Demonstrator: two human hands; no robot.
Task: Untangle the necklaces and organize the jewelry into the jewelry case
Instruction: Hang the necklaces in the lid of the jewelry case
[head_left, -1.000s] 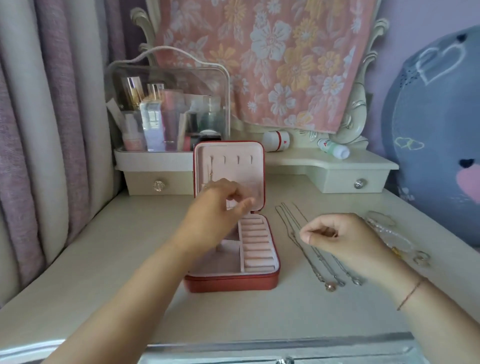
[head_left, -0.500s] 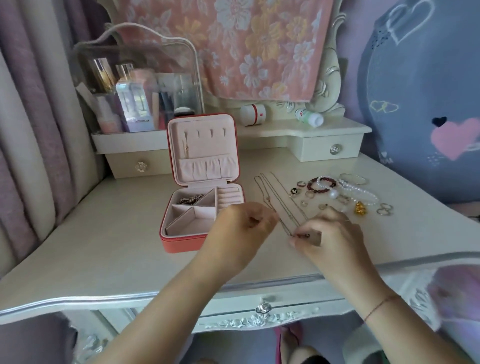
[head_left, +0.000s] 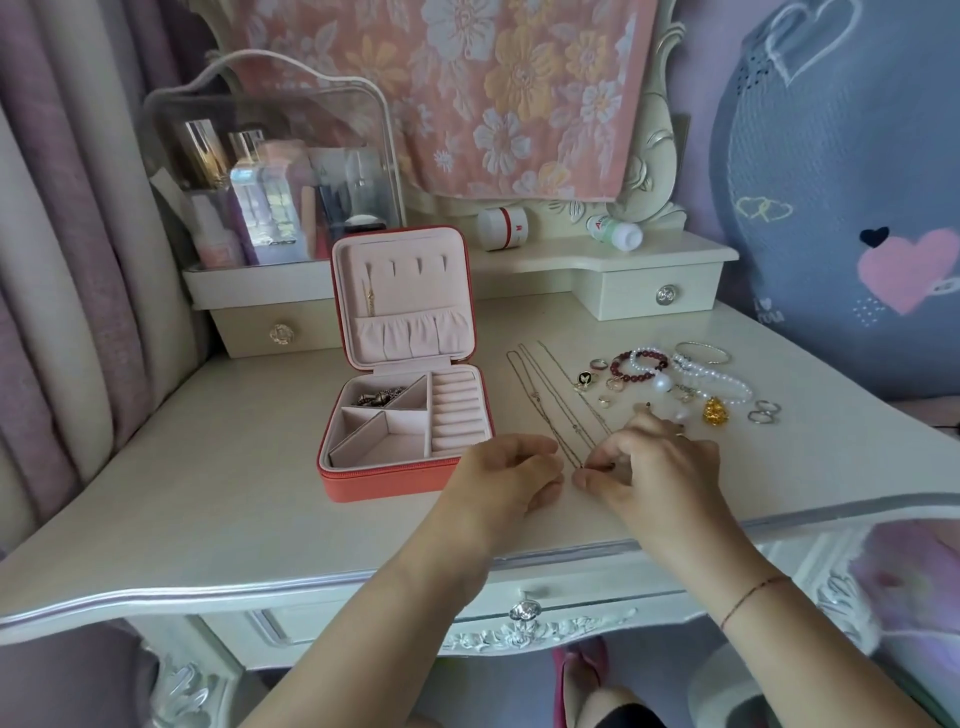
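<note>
A red jewelry case (head_left: 395, 486) with pink lining stands open on the white dressing table (head_left: 208, 493). One thin necklace (head_left: 370, 296) hangs inside its upright lid, and dark jewelry (head_left: 376, 397) lies in the back-left compartment. Several thin chains (head_left: 545, 400) lie stretched out side by side to the right of the case. My right hand (head_left: 660, 467) pinches the near end of a chain between thumb and forefinger. My left hand (head_left: 506, 475) rests on the table just left of that chain end, fingers loosely curled, with nothing visible in it.
Rings (head_left: 763, 413), a dark red bead bracelet (head_left: 636, 366), pearl bracelets (head_left: 711, 382), a gold pendant (head_left: 714, 411) and a bangle (head_left: 704, 352) lie at the right. A clear cosmetics box (head_left: 270, 171) stands back left; a jar (head_left: 503, 228) and bottle (head_left: 615, 232) sit on the shelf.
My left hand left the case lid and came down to the table beside the chains. My right hand lowered onto the chains' near ends and pinched one.
</note>
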